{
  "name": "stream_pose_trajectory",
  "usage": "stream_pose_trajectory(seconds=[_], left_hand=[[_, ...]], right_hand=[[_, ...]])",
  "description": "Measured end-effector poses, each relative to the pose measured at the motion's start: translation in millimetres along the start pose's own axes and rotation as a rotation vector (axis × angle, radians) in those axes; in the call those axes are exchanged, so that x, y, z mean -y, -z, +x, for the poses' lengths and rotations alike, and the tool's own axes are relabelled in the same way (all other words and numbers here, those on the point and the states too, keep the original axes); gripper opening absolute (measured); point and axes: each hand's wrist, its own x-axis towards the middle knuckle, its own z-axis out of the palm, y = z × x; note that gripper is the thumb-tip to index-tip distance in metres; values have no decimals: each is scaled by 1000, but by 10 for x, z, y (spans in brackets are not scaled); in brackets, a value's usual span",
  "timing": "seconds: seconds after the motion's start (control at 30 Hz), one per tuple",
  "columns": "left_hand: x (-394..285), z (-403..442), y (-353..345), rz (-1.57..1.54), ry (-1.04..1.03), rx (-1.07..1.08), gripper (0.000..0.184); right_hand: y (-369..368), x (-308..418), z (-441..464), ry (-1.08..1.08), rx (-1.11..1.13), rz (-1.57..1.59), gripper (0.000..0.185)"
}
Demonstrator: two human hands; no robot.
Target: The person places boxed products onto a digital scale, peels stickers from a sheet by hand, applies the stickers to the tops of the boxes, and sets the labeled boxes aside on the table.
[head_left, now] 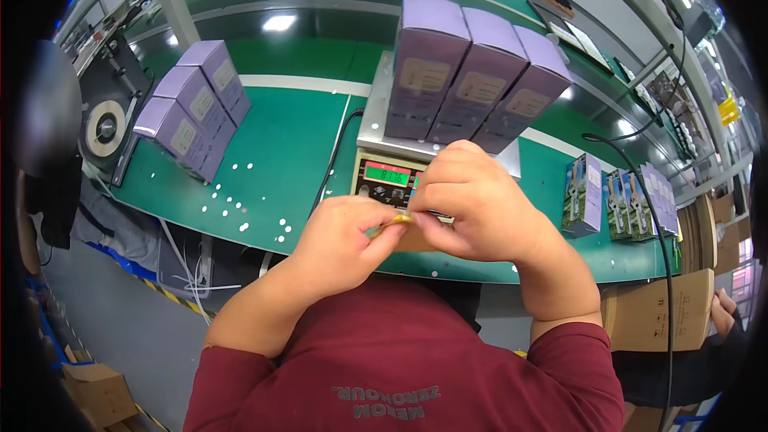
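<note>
The left hand [340,240] and right hand [476,204] pinched a small yellowish piece [403,218] between thumbs and fingers, near the display side of a scale [388,190] bearing 3 purple boxes [478,72], where light, even pressure seemed best to avoid creasing it

Likely a factory packing line, boxes everywhere

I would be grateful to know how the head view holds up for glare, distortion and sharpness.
Head view: strong fisheye, black corners, the metal frame post leaning; bright lamp reflections on the dark glossy surface behind the green table; the lit scale display hard to read in full; the small yellowish item between the left hand and right hand lacks clear detail.
</note>
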Motion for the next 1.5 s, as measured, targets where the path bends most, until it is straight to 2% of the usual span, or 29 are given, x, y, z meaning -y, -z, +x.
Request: stream_pose_trajectory(seconds=[0.07, 0.13, 0.27, 0.37, 0.4, 0.5, 0.67, 0.77, 0.8, 0.87, 0.9, 0.97, 1.1, 1.27, 1.4, 1.47, 1.5], left_hand=[[-16, -11, 19, -21, 0, 38, 8], [-45, -21, 50, -44, 26, 110, 8], [29, -84, 22, -81, 78, 72, 9], [68, -111, -1, -98, 85, 76, 9], [73, -108, -5, -103, 91, 73, 9], [56, -97, -8, -115, 101, 73, 9], [-16, -60, 36, -83, 137, 68, 10], [7, -25, 43, -73, 116, 24, 10], [11, -25, 42, -68, 105, 6, 10], [5, -7, 27, -67, 109, -9, 10], [-5, 14, 15, -70, 96, -16, 11], [-35, 34, -4, -71, 80, -16, 12], [-76, 36, -14, -62, 80, -40, 11], [-41, -30, 12, -49, 50, -44, 9], [-31, -27, 53, -80, 67, -21, 10], [-31, -44, 53, -127, 107, -12, 10], [-33, -41, 54, -127, 95, -6, 10]], right_hand=[[107, -9, -15, 3, -14, 43, 15], [408, -34, 7, -14, -175, -80, 13], [1168, -343, 54, -180, -452, -517, 4], [1402, -685, 79, -268, -322, -697, 7], [1437, -749, 82, -267, -323, -699, 7], [1464, -850, 92, -313, -70, -734, 8], [1513, -693, 34, -304, -6, -599, 9], [1283, -393, -38, -211, -174, -563, 11], [1157, -277, -53, -203, -168, -547, 11], [861, -12, -49, -123, -64, -280, 14], [718, 76, -31, -125, -67, -274, 14], [450, 168, 0, 23, 21, -172, 19], [228, 152, 44, 26, 116, -131, 19], [220, 76, 74, 61, 133, -123, 15], [534, -50, 196, 95, -46, -230, 11], [842, -234, 307, -42, -244, -461, 7], [934, -333, 379, -45, -251, -473, 7]])
